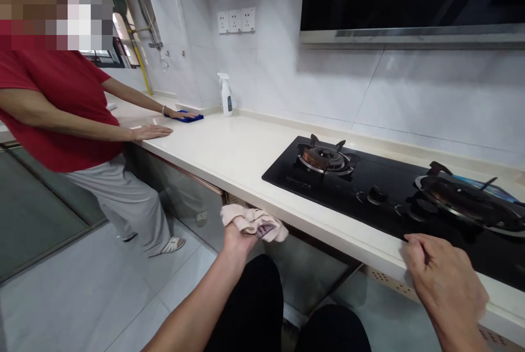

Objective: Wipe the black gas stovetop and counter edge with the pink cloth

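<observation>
My left hand (234,238) is closed on a crumpled beige cloth (255,222), held against the front edge of the white countertop (229,150). My right hand (441,278) rests on the counter's front edge, its fingertips touching the black glass hob (369,188); its fingers lie flat and hold nothing. The hob carries a small burner (325,158) on the left and a larger burner (467,199) on the right, with knobs (375,195) between them.
Another person in a red shirt (61,106) stands at the left, one hand flat on the counter, the other on a blue cloth (189,117). A white spray bottle (226,95) stands by the wall. A range hood (410,2) hangs above the hob. Grey floor tiles (82,297) lie below.
</observation>
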Demonstrator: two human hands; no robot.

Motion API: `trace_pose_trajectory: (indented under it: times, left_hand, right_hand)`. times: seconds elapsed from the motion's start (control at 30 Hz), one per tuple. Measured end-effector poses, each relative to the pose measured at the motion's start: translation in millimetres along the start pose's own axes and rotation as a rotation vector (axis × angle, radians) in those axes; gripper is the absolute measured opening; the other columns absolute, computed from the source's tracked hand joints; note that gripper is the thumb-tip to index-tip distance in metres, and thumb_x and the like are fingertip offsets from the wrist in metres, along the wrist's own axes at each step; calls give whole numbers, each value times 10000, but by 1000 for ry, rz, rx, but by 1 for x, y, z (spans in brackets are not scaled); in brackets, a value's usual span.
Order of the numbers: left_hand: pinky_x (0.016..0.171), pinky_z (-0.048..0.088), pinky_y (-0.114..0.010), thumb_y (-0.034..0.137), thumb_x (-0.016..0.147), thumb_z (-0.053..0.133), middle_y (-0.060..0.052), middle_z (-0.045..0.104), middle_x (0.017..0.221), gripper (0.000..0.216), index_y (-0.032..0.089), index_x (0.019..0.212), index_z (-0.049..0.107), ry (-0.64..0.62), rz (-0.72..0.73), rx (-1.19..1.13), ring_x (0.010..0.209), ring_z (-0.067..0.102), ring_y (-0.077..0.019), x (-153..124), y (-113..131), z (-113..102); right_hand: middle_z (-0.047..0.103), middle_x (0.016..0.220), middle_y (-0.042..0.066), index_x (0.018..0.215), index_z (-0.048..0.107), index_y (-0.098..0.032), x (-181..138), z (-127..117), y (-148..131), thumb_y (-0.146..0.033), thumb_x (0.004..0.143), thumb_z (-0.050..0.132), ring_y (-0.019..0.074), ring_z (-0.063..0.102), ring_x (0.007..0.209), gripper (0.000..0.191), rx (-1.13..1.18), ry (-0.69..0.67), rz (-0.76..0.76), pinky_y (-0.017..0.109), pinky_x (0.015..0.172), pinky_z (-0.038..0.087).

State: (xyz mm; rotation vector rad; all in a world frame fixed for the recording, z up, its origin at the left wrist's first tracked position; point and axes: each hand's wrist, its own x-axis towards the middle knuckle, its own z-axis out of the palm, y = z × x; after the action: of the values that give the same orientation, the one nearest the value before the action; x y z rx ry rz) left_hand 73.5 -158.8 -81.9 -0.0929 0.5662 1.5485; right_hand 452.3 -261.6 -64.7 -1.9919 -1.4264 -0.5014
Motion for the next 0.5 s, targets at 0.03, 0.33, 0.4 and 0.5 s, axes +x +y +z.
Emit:
trace_pose_trajectory:
  times: [0.03,0.33,0.4,0.5]
  left_hand:
    - [497,504,-295,40,726,502,11,448,535,222,200,594,422,7,39,-2,470,492,-161,-2,10,0]
    - [711,547,-273,380,871,683,-5,686,918,242,248,1069,640,-162,690,513,788,661,-170,-26,-11,24]
    - [820,545,-296,405,905,640,-25,687,1052,322,264,1195,621,-201,798,685,938,666,-190,-27,-27,36]
    - [965,507,-372,363,950,566,-67,657,1163,310,254,1233,633,-271,983,1008,1120,610,-232,-27,-54,57]
  right_hand:
    - [728,1112,42,966,721,-290,0,2,1,-472,972,318,320,586,1002,442,4,-4,5,459,857,494]
    - [731,1110,42,964,726,-287,2,4,3,-496,964,321,320,593,987,455,17,5,-5,467,840,494]
    - [728,1122,44,965,725,-285,2,5,5,-502,967,316,320,593,992,463,20,-4,-11,467,844,490]
    - [725,1134,43,972,725,-285,2,7,7,-506,976,304,321,588,1008,475,17,-16,1,466,857,482]
